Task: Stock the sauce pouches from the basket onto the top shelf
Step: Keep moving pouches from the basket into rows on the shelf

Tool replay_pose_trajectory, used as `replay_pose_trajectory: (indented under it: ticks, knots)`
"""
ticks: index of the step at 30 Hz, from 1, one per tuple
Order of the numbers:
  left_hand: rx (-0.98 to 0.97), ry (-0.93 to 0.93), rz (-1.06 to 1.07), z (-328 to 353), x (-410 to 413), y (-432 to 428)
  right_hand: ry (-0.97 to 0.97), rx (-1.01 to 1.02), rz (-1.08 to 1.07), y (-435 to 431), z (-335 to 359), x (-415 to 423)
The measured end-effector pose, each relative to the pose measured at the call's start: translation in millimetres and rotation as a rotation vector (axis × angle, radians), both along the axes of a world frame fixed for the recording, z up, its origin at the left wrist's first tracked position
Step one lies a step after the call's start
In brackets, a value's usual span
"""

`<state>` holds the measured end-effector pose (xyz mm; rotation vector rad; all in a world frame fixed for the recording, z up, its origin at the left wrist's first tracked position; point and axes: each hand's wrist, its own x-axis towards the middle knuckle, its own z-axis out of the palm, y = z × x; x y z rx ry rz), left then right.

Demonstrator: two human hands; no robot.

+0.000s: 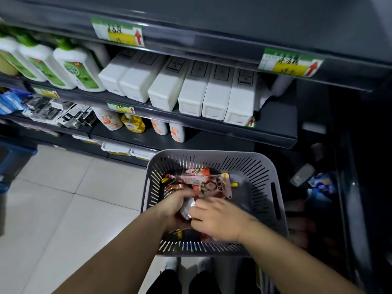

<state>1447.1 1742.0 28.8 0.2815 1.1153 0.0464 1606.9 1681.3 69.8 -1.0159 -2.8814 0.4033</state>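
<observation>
A grey slotted basket [257, 175] stands in front of me with several pink and red sauce pouches [214, 184] lying in it. Both my hands are down inside the basket. My left hand [177, 206] curls round a pouch whose silver underside [187, 207] shows between the hands. My right hand [216, 219] touches the same pouch from the right with its fingers bent on it. The top shelf [212, 32] is a dark grey ledge high above, with yellow and green price tags [118, 32] on its front edge.
Below the top shelf stand white boxes [191, 90] and green-labelled bottles [72, 68]. Lower shelves hold orange and yellow bottles [133, 124] and small packets. Pale tiled floor [63, 198] lies to the left, a dark shelf unit to the right.
</observation>
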Motion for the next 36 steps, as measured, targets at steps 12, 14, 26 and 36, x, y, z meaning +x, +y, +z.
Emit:
replay_pose_trajectory:
  ticks: [12, 14, 26, 36]
  knots:
    - [0.098, -0.346, 0.246, 44.4, -5.9, 1.7, 1.094, -1.299, -1.410, -4.3, 3.0, -22.2]
    - [0.161, -0.330, 0.173, 43.1, -11.0, 1.2, 1.173, -1.345, -1.316, -3.6, 2.2, -22.5]
    - [0.420, -0.207, -0.251, 19.9, -20.8, -13.6, 1.175, -1.442, -1.118, -32.5, -11.6, 5.2]
    - [0.437, -0.189, -0.283, 13.7, -24.0, -16.4, 0.698, -1.343, -1.011, -28.9, -21.4, 9.8]
